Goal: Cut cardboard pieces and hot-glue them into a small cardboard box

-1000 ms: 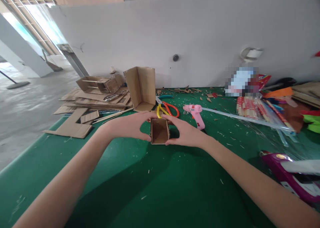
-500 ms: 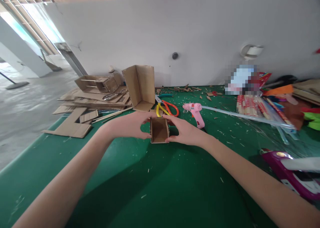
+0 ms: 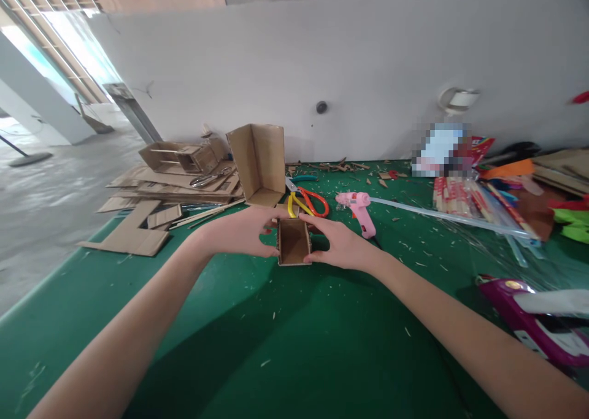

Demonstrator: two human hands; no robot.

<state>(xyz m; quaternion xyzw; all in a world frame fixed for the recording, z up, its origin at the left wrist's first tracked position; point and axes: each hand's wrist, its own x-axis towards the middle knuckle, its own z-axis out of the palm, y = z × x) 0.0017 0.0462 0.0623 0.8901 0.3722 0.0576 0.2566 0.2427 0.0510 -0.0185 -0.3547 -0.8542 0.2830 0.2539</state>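
Note:
A small open cardboard box (image 3: 294,241) is held between both hands over the green table (image 3: 294,351), its open side facing me. My left hand (image 3: 246,230) grips the box's left wall with thumb and fingers. On the opposite wall, my right hand (image 3: 339,242) has its thumb near the lower corner and its fingers near the top. Just behind the box lie scissors with orange and yellow handles (image 3: 314,203). A pink glue gun (image 3: 361,211) rests right of them. A taller folded cardboard piece (image 3: 262,164) stands behind my left hand.
Stacked cardboard (image 3: 184,186) and a cardboard frame (image 3: 165,156) occupy the back left. Wrapped sticks (image 3: 455,198) and a blurred-out phone (image 3: 439,149) lie at the back right. A purple device (image 3: 519,315) sits at the right edge. Scraps line the grey wall (image 3: 276,57).
The camera view has shifted slightly, so the scene sits a little lower in the picture. Both hands keep their hold on the small box, which looks nearly still.

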